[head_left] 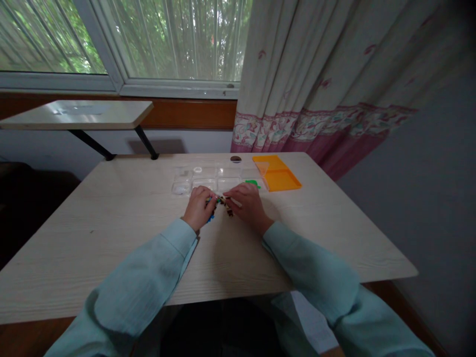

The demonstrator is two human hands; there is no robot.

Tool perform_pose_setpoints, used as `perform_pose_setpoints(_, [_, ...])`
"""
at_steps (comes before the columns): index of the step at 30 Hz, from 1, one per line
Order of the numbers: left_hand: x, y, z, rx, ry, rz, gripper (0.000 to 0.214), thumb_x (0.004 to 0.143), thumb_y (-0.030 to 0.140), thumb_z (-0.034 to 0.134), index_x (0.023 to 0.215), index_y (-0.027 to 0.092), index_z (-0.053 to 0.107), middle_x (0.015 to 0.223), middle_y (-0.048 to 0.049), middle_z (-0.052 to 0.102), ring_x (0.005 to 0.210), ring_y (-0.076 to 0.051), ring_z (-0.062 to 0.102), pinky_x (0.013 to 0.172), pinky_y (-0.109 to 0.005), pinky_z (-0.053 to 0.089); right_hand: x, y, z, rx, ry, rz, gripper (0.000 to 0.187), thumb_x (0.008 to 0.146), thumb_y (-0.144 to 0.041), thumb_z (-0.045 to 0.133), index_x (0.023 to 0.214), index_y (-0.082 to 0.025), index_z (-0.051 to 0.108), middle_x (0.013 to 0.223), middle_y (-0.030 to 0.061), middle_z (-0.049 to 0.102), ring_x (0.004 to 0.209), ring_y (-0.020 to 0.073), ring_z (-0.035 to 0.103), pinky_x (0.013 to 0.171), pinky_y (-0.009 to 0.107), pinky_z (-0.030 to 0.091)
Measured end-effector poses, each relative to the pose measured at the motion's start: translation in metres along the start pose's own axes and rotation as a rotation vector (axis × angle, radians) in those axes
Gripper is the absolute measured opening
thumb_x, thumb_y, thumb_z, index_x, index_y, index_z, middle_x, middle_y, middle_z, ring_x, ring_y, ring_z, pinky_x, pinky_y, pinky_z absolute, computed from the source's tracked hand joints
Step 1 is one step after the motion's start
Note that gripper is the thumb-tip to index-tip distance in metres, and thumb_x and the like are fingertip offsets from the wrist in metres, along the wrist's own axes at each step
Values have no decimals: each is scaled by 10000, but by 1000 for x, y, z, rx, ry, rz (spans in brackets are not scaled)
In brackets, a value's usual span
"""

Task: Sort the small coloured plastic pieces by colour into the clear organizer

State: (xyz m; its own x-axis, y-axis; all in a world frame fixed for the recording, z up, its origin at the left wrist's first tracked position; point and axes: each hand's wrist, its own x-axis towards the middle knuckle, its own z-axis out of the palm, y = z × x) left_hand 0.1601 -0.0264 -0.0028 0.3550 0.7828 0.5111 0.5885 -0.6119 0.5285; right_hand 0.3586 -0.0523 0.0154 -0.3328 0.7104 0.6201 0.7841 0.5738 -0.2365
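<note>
Wood-grain desk (148, 267) by window (182, 39) | beaded strand (220, 200) (probably) pinched between left hand (201, 206) and right hand (246, 204), before clear compartment tray (216, 184) | step: strand being worked | next: fine fingertip control required

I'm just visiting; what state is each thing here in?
Left hand: closed on small pieces.
Right hand: pinching at them too.
Small pieces: held; whether joined, unclear.
Clear tray: flat on the table.
Orange tray: flat, rightmost.
Curtain: hanging in folds.
Window: partly curtained.
Shelf: raised on legs.
</note>
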Motion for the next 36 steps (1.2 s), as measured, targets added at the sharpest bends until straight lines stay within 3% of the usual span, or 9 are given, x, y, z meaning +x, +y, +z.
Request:
perform_pose_setpoints(4, [0,1,2,-61,11,-14,192,914,311,475,830,184,593,883,-56,565,921,-199,515,873,-369,417,0,-13,4,-23,5,-14,221,903,-375,540,957,-239,706,882,33,700,907,189,541,896,377,308])
perform_pose_setpoints(9, [1,2,4,-161,2,-29,207,915,304,473,797,184,595,866,-53,575,909,-189,529,863,-359,428,-2,-15,6,-29,68,-19,209,904,-361,545,930,-238,712,830,20,703,871,182,549,898,383,311])
perform_pose_setpoints(18, [1,0,4,-185,-14,-36,236,919,331,476,796,196,625,849,-47,585,907,-187,532,858,-354,436,-1,-21,4,-47,69,-23,187,899,-328,552,886,-231,711,810,19,708,855,181,554,897,384,318])
perform_pose_setpoints(31, [-1,3,-1,-137,-4,-4,253,922,349,478,864,203,676,889,-54,585,919,-192,529,861,-358,430,-1,-16,6,-31,70,15,135,871,-302,577,853,-227,688,816,20,700,842,180,559,908,369,316])
perform_pose_setpoints(36, [-1,0,-4,-62,24,-20,269,935,331,451,949,225,697,906,-58,571,925,-198,524,873,-375,421,-1,6,-1,-68,86,140,165,875,-334,561,858,-235,692,830,26,694,863,193,551,872,373,310])
